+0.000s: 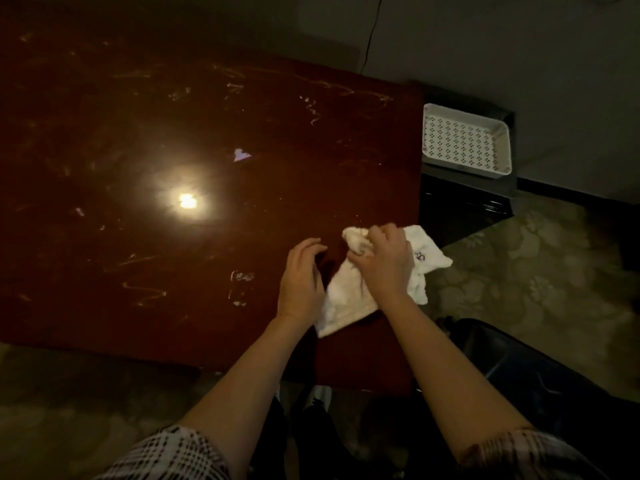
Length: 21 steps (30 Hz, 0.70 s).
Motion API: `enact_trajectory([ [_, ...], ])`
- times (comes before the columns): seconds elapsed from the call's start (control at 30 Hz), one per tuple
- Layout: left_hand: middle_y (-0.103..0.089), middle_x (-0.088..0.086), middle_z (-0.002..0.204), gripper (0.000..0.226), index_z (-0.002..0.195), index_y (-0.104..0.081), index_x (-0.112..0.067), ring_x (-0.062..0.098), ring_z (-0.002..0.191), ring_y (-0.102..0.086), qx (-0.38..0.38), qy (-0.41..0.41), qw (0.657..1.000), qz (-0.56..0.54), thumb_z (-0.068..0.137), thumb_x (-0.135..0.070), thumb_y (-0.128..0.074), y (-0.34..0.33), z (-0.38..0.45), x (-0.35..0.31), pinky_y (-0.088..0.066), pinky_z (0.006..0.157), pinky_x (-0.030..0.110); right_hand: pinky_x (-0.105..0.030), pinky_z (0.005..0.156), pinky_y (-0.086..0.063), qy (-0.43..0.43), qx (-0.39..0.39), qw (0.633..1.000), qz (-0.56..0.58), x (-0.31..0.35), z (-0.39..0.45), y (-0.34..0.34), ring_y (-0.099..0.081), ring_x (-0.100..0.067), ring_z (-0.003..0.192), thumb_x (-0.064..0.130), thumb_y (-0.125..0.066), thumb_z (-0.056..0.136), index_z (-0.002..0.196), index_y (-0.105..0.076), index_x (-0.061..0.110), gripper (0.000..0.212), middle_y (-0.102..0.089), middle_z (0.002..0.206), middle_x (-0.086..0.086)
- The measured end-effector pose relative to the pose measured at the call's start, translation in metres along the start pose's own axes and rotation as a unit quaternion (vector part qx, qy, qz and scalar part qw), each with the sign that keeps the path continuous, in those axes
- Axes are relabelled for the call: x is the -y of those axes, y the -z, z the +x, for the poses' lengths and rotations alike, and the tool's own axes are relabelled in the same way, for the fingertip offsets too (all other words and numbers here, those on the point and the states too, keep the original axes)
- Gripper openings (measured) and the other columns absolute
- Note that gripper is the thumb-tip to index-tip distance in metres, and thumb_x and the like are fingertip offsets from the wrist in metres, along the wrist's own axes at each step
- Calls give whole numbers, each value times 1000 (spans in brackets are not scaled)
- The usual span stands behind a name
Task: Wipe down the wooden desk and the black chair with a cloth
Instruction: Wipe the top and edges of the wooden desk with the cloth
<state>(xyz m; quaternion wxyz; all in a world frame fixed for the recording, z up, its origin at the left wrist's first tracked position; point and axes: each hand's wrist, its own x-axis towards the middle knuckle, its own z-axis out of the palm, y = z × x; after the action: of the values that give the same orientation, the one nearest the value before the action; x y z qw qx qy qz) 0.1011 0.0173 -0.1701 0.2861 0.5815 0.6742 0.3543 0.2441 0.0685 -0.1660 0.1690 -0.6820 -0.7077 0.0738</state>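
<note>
We stood at the near right corner of the wooden desk (173, 133), looking down on our two bare forearms. The white cloth (349, 299) lay crumpled on the desk top close to its right edge, with one part hanging out past that edge over the patterned carpet (540, 271). A small dark mark showed on the overhanging part.

Our right hand (384, 261) lay on top of the cloth, its fingers curled round a bunched fold at the far end of it, so the cloth ran under the palm and spread out towards us on both sides of the wrist. Our left hand (299, 275) sat just beside the cloth's left side, fingers loosely bent and held nothing; whether its heel touched the cloth's edge we could not tell. The near end of the cloth lay between our two wrists, not far from the near edge of the desk.

The desk top was dark red-brown and glossy, streaked with pale smears, and a bright lamp reflection (188, 200) glared left of the hands. Beyond the desk's right edge a white perforated tray (465, 142) rested on a low black cabinet (464, 202). The black chair (540, 372) stood at the lower right, beside our right forearm. Checked sleeves (173, 455) covered our upper arms.
</note>
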Motion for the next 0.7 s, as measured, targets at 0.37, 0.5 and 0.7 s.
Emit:
enact_trajectory([
  [0.37, -57, 2, 94, 8, 96, -56, -13, 20, 88, -52, -40, 66, 985, 155, 90, -9, -52, -4, 5, -5, -22, 77, 24, -32, 63, -42, -19, 6, 1000, -11, 3, -60, 8, -55, -24, 76, 35, -88, 48, 78, -59, 18, 45, -57, 85, -3],
  [0.5, -55, -1, 85, 8, 88, -55, -15, 18, 79, -47, -32, 43, 979, 195, 91, -16, -47, -7, 6, 0, -20, 73, 25, -30, 63, -37, 19, 12, 1000, -10, -7, -16, 6, -55, -24, 75, 35, -88, 51, 80, -60, 16, 45, -58, 83, -5],
  [0.7, -56, -2, 85, 11, 85, -55, -17, 17, 79, -47, -36, 36, 979, 199, 86, -19, -44, -8, 7, 4, -16, 70, 24, -37, 73, -38, -25, 21, 999, 10, -5, 54, 3, -51, -27, 91, 34, -79, 67, 90, -59, 15, 36, -55, 95, -7],
])
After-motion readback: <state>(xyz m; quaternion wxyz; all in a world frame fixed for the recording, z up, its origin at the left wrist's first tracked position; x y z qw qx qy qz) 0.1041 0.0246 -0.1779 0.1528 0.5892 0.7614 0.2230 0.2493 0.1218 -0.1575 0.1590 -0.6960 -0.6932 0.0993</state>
